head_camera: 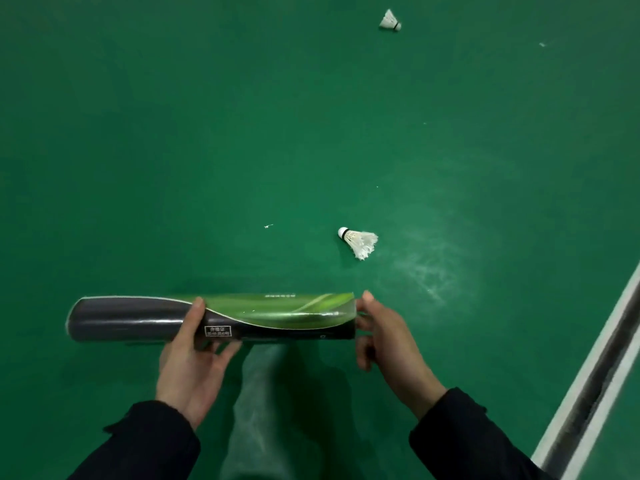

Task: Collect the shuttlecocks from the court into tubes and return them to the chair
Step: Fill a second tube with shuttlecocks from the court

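Observation:
A long dark tube with a green swirl (270, 315) lies level across the lower middle of the head view. My left hand (188, 358) grips it from below near its middle. At the tube's right end my right hand (388, 337) has its fingers curled against the opening; whether it holds something there is hidden. A white shuttlecock (360, 241) lies on its side on the green floor just beyond the tube's right end. Another white shuttlecock (390, 20) rests far off near the top edge.
Green court floor (173, 133) fills the view, with small white feather bits (268, 226) scattered on it. A white line with a dark strip (599, 368) runs diagonally at the right edge. My grey trouser leg (263, 410) is below the tube.

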Action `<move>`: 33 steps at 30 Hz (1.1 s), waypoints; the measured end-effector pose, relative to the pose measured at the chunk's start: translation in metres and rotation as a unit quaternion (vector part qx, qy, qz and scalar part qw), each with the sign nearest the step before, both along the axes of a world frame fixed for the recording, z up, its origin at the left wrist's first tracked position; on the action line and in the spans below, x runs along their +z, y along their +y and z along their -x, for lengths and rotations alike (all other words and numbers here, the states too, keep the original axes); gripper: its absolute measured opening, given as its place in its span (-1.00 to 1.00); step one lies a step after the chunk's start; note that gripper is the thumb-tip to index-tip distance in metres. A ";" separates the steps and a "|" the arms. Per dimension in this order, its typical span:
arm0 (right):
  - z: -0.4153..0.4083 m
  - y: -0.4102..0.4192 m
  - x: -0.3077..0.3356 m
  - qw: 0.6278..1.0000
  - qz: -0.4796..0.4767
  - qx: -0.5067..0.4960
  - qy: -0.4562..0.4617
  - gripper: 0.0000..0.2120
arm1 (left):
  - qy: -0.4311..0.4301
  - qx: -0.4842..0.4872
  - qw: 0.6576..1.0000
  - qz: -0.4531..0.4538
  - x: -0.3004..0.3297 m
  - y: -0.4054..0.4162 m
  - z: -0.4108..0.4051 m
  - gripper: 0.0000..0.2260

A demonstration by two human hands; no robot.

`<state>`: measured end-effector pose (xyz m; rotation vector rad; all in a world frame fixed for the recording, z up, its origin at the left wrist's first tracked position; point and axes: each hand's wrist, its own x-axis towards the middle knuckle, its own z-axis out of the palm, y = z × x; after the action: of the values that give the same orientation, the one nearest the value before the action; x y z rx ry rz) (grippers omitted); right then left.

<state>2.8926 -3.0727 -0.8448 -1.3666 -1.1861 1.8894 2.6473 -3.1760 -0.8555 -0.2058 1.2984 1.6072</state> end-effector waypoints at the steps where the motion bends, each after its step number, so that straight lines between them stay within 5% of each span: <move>1: 0.001 0.013 -0.002 0.999 -0.004 -0.050 -0.020 -0.61 | -0.002 0.016 1.000 -0.003 -0.001 0.003 0.007 -0.81; 5: 0.015 0.073 -0.036 0.983 -0.096 -0.103 -0.119 -0.90 | -0.017 0.023 1.000 0.001 -0.006 0.005 0.020 -0.85; 11: 0.034 0.110 -0.081 0.944 -0.178 0.006 -0.277 -0.65 | -0.018 0.024 0.999 0.014 0.000 0.001 0.018 -0.74; 14: 0.028 0.090 -0.051 0.942 -0.222 -0.119 -0.220 -0.86 | -0.018 0.039 0.999 0.007 0.000 -0.002 0.025 -0.64; 18: 0.005 0.031 0.011 0.950 -0.235 -0.204 -0.012 -0.69 | -0.038 0.084 0.996 -0.007 0.001 -0.004 0.033 -0.46; 21: 0.001 -0.003 0.023 0.954 -0.272 -0.117 -0.033 -0.52 | -0.046 0.072 0.996 -0.019 0.003 -0.003 0.029 -0.58; 25: 0.008 -0.016 0.031 0.941 -0.322 0.019 -0.102 -0.66 | -0.043 0.051 0.997 -0.030 0.016 -0.002 0.014 -0.64; 29: 0.006 -0.024 0.056 0.955 -0.253 0.147 -0.053 -0.51 | -0.037 0.048 0.997 -0.054 0.032 -0.004 0.011 -0.45; 33: 0.007 -0.032 0.068 0.955 -0.197 0.208 -0.073 -0.63 | -0.038 0.029 0.995 -0.083 0.041 -0.007 0.007 -0.62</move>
<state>2.8854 -3.1052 -0.7764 -1.1089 -1.9308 1.6968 2.6401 -3.1832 -0.8150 -0.2007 1.1041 1.7312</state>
